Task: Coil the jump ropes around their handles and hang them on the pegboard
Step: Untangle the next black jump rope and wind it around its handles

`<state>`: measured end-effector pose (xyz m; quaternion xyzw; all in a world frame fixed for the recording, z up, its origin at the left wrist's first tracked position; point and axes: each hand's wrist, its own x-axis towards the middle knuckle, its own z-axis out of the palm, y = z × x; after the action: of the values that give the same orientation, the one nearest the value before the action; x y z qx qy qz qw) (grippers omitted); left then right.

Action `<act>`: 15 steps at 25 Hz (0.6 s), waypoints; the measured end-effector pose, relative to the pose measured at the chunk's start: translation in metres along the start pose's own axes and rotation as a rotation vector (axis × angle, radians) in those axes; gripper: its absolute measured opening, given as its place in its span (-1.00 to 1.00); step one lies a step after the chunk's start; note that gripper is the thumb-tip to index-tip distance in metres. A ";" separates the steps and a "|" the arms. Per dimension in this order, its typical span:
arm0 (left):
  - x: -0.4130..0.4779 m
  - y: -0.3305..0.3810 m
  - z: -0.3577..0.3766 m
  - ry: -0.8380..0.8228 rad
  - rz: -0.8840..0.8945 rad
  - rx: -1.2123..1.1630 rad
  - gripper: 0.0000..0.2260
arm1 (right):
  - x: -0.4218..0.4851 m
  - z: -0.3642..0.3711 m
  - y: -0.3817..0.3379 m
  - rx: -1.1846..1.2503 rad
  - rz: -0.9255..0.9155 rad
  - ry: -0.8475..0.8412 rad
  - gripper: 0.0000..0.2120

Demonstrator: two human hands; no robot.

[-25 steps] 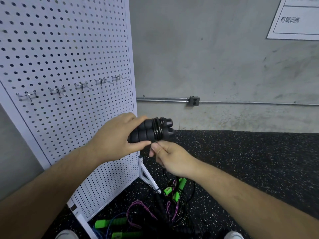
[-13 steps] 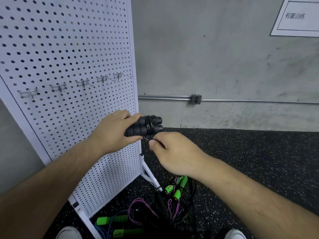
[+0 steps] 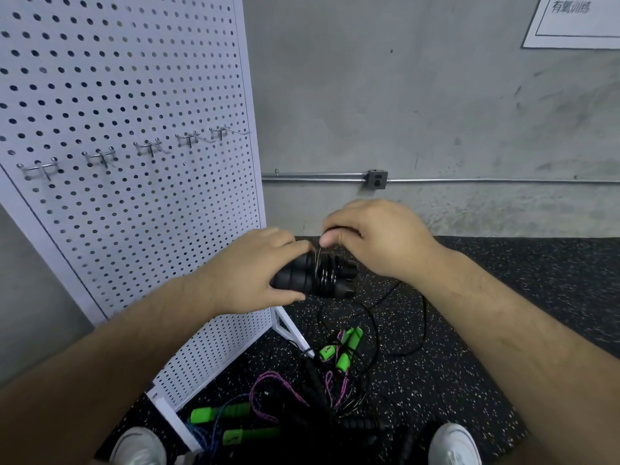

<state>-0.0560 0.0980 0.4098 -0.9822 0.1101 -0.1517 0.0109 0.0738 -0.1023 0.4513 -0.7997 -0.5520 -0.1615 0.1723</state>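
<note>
Up from beneath the bundle comes the right hand [image 3: 375, 236], which half a second ago worked under the handles and now sits above them, thumb and forefinger pinching the thin black cord [image 3: 317, 255]. That cord runs taut and short, straight down from the pinch to the coil. The left hand [image 3: 248, 270] grips the 2 black handles [image 3: 327, 276] side by side, fingers curled round their left ends. Their long axis lies left to right, capped ends pointing right and slightly down. Several turns already ring the handles near the middle.

From the bundle, loose slack [image 3: 372, 317] falls to the speckled floor mat [image 3: 503, 297] and loops off to the right, so the winding looks unfinished; each further turn must pass over the top and round the free right ends.

The white pegboard [image 3: 134, 95] stands to the left, its 5 hooks [image 3: 188, 139] bare, up and left of the bundle. The left hand is the nearer to them. More ropes [image 3: 268, 391], some with green grips [image 3: 345, 350], lie tangled on the mat between 2 white shoes [image 3: 453, 444].
</note>
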 end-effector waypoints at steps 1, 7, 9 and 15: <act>0.000 0.005 -0.002 0.017 0.023 -0.021 -0.49 | 0.000 0.002 0.007 0.057 0.023 -0.014 -0.72; -0.006 0.019 -0.022 0.025 0.011 -0.205 -0.40 | -0.001 0.028 0.025 0.739 0.172 -0.145 -0.84; -0.010 0.024 -0.026 0.012 -0.017 -0.305 -0.41 | -0.005 0.033 0.020 1.065 0.333 -0.199 -0.86; -0.010 -0.004 -0.015 0.114 -0.130 -0.198 -0.45 | -0.025 0.074 -0.028 0.769 0.342 -0.435 -0.67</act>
<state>-0.0687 0.1040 0.4220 -0.9733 0.0613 -0.1960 -0.1021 0.0442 -0.0797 0.3773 -0.7725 -0.4555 0.2566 0.3605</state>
